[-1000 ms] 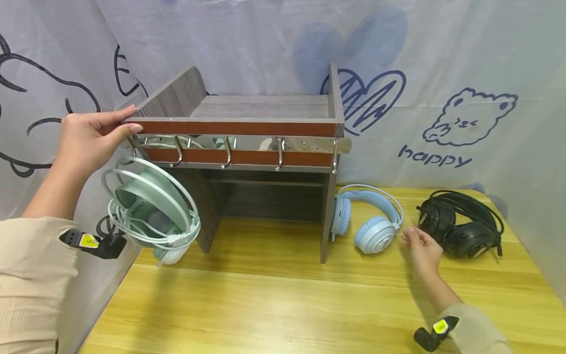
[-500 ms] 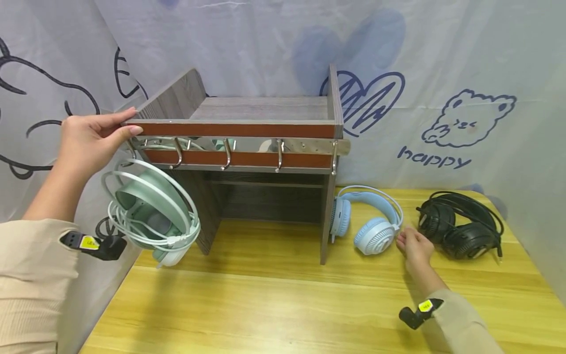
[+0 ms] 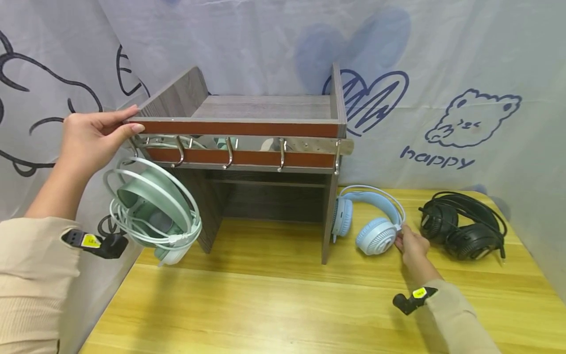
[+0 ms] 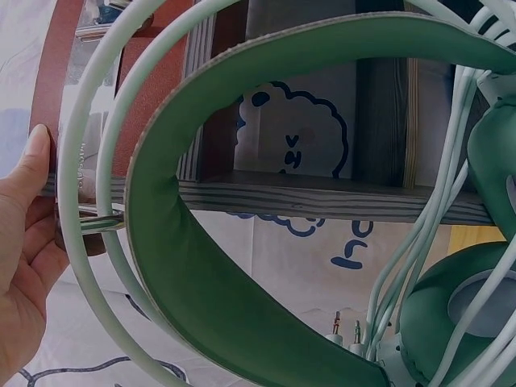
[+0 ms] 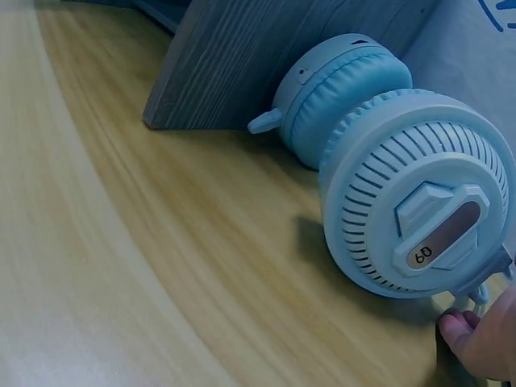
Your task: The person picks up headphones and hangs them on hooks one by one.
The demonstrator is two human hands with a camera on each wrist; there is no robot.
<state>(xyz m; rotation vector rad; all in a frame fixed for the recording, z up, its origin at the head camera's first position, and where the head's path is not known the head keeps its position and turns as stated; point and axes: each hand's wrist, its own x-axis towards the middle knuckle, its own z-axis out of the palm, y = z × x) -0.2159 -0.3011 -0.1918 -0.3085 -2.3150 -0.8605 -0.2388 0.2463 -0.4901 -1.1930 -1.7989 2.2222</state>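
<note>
Gripping the top left corner of the shelf [image 3: 247, 129], the left hand [image 3: 90, 137] lays its thumb along the red-brown front strip with the fingers curled over the grey wood-grain side panel. Below that strip runs a shiny metal rail [image 3: 247, 145] with curved hooks, and from its leftmost hook, at about 5 o'clock from the left hand, hangs the green headset [image 3: 152, 211], all thin pale hoops, a padded matte band and round cushioned cups, with its cord looped about it. The right hand [image 3: 411, 243] lies on the glossy yellow wooden table [image 3: 274, 300] with its fingertips touching the blue headset [image 3: 371, 221] at the right cup's lower edge, fingers narrowly bunched; whether they pinch the thin wire there I cannot tell. That cup is a ribbed plastic disc with an angular badge, and its twin leans against the shelf's right leg. At 3 o'clock from the right hand, just beside it, sits the black headset [image 3: 464, 226], glossy and tangled in its cable.
</note>
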